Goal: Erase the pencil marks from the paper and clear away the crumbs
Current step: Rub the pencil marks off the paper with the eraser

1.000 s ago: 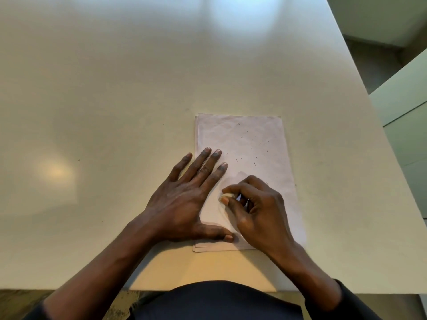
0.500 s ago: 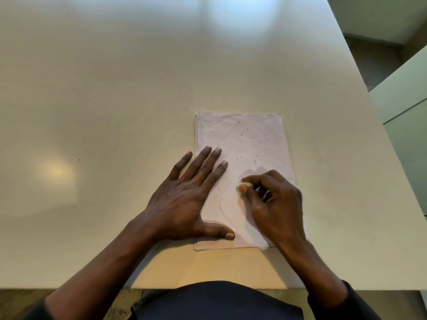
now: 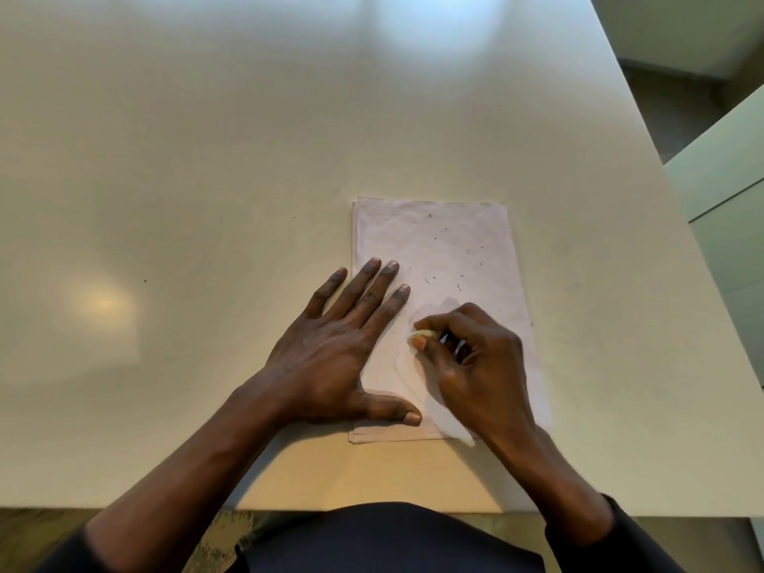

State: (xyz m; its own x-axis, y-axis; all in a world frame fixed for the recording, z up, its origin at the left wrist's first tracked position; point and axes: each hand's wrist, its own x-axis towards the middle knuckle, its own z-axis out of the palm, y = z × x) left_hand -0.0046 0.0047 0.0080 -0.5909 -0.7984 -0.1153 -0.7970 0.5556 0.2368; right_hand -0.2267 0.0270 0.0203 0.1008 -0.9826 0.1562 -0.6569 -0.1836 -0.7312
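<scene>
Right hand (image 3: pixel 475 366) pinches the eraser (image 3: pixel 421 335) mid-paper (image 3: pixel 413 225); left hand (image 3: pixel 330 349) lies flat, splayed. Crumbs (image 3: pixel 459 287) above remain unswept.

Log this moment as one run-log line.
phase: erasing | left hand: flat, pinning paper | right hand: pinching eraser on paper | crumbs: still on sheet | table

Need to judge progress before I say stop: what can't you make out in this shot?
- Eraser: head view, mostly hidden by right hand.
- Paper beneath both hands, left hand included: any remaining marks hidden.
- Dark specks: too small to tell crumbs from pencil.
</scene>
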